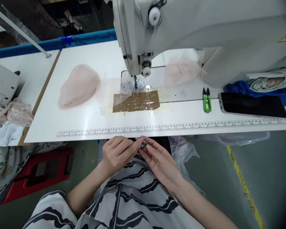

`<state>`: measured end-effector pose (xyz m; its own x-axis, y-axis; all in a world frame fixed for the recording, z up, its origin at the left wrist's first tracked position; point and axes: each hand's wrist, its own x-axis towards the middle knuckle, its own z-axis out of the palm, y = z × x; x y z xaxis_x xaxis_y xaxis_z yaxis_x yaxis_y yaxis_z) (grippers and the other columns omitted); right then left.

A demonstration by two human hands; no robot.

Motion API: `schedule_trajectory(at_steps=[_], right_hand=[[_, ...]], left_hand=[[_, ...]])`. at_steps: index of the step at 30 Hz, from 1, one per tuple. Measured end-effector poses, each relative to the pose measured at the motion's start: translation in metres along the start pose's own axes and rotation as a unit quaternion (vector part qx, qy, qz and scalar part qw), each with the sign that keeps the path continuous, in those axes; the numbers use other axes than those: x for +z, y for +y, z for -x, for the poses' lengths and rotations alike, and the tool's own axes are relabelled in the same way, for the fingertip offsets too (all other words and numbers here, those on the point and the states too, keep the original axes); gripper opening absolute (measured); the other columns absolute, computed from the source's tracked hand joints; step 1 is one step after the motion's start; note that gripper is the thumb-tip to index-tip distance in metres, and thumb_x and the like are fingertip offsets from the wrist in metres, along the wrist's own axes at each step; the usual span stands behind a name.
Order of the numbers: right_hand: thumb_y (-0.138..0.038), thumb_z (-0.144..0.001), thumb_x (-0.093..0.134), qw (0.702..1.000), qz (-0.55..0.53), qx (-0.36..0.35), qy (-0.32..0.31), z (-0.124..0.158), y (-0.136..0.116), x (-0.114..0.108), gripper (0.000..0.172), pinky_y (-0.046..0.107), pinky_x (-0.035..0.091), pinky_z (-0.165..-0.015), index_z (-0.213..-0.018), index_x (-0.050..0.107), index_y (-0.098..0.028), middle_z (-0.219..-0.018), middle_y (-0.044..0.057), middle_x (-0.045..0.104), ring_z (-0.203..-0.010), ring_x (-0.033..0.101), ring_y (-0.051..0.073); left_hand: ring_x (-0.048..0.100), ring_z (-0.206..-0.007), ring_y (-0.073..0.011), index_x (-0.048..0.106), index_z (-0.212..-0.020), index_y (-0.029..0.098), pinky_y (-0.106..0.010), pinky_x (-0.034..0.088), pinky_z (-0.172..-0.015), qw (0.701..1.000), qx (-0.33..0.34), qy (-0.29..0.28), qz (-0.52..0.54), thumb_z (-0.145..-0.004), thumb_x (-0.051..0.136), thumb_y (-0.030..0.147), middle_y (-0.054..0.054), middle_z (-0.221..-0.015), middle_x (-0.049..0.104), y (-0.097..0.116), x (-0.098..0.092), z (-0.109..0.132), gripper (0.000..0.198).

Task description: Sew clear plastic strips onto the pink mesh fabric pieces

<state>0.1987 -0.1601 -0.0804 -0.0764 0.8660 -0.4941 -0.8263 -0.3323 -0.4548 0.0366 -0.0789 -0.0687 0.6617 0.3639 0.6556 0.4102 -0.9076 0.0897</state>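
Note:
Below the table's front edge, over the lap, my left hand (118, 152) and my right hand (160, 159) meet at a small shiny metal part (144, 144). The fingertips of both hands pinch it; it looks like a bobbin case, but its details are too small to tell. Above them stands a sewing machine (135, 38), its needle area over the metal plate. Sheer pink fabric (79, 84) lies left of the needle, and another sheer pink piece (182, 71) lies to its right.
Brown tape (135, 101) covers the table before the needle. Green snips (207, 101) and a black phone (252, 104) lie at the right, near a coiled cord (271, 81). A printed ruler (133, 129) runs along the front edge. A red stool (40, 171) is at lower left.

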Motion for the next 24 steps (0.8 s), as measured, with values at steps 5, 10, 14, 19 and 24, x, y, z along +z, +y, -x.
schedule_trajectory(at_steps=[5,10,14,19,24], right_hand=[[-0.032,-0.083,0.075,0.997,0.033,-0.063,0.009,0.003,-0.033,0.006,0.029,0.040,0.051,-0.106,-0.110,0.071,-0.022,-0.120,0.006,0.071,-0.110,0.068,0.021],[-0.037,-0.082,0.076,0.967,0.117,-0.215,0.070,-0.003,-0.083,0.000,0.036,0.040,0.055,-0.101,-0.116,0.067,-0.026,-0.122,0.007,0.071,-0.108,0.070,0.022],[-0.043,-0.081,0.077,0.944,0.160,-0.271,0.096,-0.017,-0.117,-0.008,0.038,0.039,0.055,-0.101,-0.113,0.068,-0.024,-0.122,0.008,0.071,-0.112,0.068,0.025],[-0.050,-0.077,0.077,0.921,0.235,-0.304,0.062,-0.040,-0.141,-0.021,0.045,0.043,0.055,-0.099,-0.109,0.069,-0.020,-0.115,0.011,0.073,-0.107,0.070,0.027],[-0.055,-0.082,0.069,0.887,0.333,-0.319,0.031,-0.051,-0.135,-0.033,0.044,0.042,0.053,-0.099,-0.110,0.069,-0.021,-0.114,0.011,0.073,-0.105,0.070,0.027]], left_hand=[[0.059,-0.064,-0.0133,0.061,-0.121,0.019,-0.028,0.043,-0.058,0.994,0.002,0.007,-0.106,-0.088,0.068,0.011,0.001,-0.072,0.067,-0.025,0.004,-0.034,0.035],[0.060,-0.066,-0.0147,0.065,-0.109,0.017,-0.029,0.039,-0.058,0.968,0.076,-0.034,-0.238,-0.092,0.061,0.011,0.001,-0.070,0.065,-0.056,0.017,-0.063,0.018],[0.063,-0.069,-0.0165,0.066,-0.109,0.011,-0.030,0.043,-0.061,0.959,0.124,-0.023,-0.254,-0.092,0.056,0.005,-0.002,-0.072,0.067,-0.056,0.014,-0.071,0.020],[0.066,-0.073,-0.0174,0.063,-0.116,0.009,-0.030,0.044,-0.061,0.965,0.120,-0.015,-0.233,-0.096,0.051,0.011,-0.004,-0.079,0.070,-0.059,0.004,-0.080,0.023],[0.064,-0.070,-0.0136,0.064,-0.107,0.015,-0.027,0.042,-0.058,0.973,0.151,-0.021,-0.174,-0.096,0.057,0.023,-0.001,-0.081,0.069,-0.050,-0.025,-0.169,0.015]])
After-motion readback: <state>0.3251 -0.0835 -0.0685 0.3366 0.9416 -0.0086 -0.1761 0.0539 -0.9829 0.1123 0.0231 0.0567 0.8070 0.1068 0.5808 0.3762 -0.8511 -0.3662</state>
